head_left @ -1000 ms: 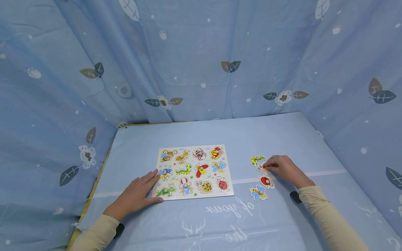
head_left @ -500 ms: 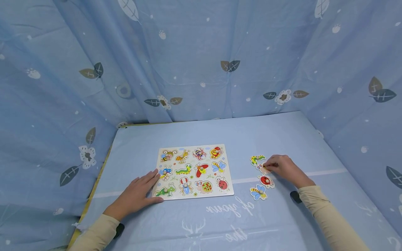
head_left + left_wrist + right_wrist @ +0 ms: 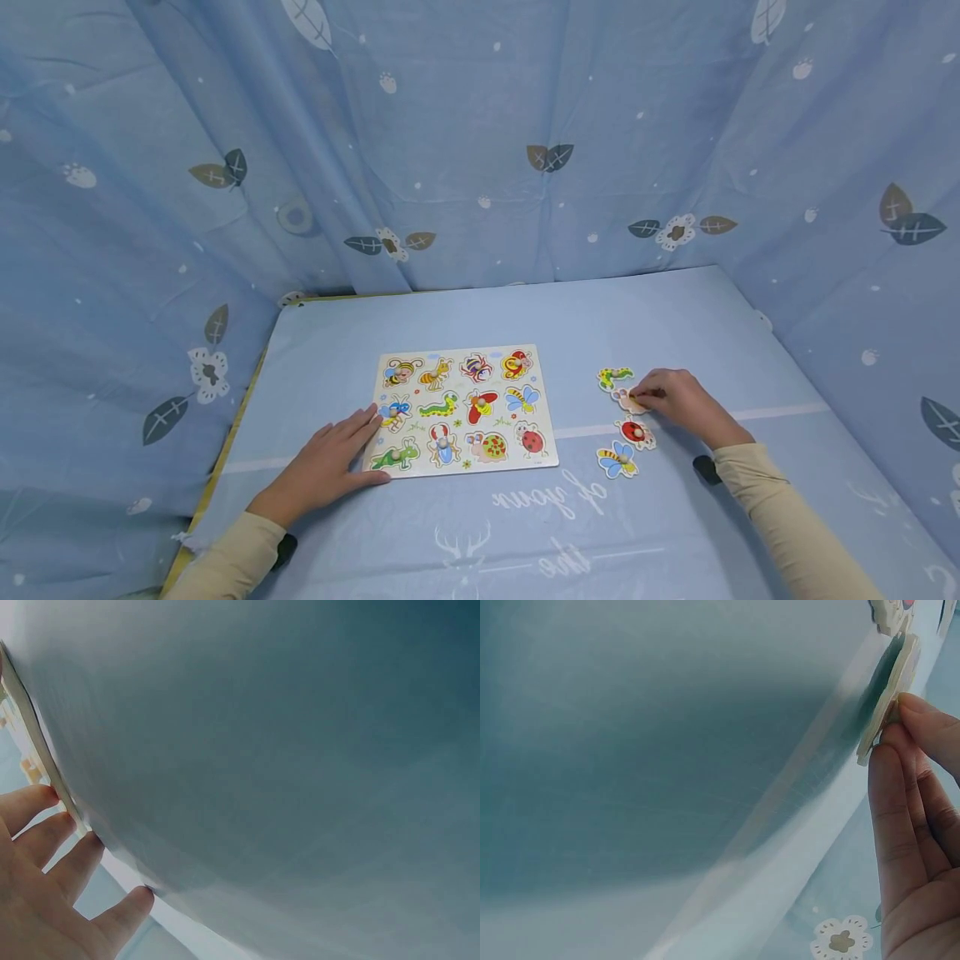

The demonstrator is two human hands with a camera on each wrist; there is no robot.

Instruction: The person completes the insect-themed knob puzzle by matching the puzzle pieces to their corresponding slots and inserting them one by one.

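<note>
A wooden knob puzzle board (image 3: pixel 462 425) with colourful insect pictures lies left of the middle of the table. Fingers spread, my left hand (image 3: pixel 324 468) rests on its left edge, the thumb at the near corner. My right hand (image 3: pixel 681 405) pinches a small pinkish puzzle piece (image 3: pixel 624 400) between thumb and fingers, partly covering it. The right wrist view shows this piece edge-on, tilted. Close around it lie a green caterpillar piece (image 3: pixel 609 380), a red ladybug piece (image 3: pixel 637 434) and a blue-winged bee piece (image 3: pixel 617 460).
Pale blue cloth (image 3: pixel 480 321) with printed lettering covers the table. Blue patterned curtains (image 3: pixel 480 167) hang at the back and both sides. Several board pictures carry knobbed pieces; others, such as the caterpillar picture (image 3: pixel 438 406), show no knob.
The pinkish piece in my right hand has turned and shifted slightly, and the caterpillar piece beside it has moved a little away from me. My left hand has stayed put.
</note>
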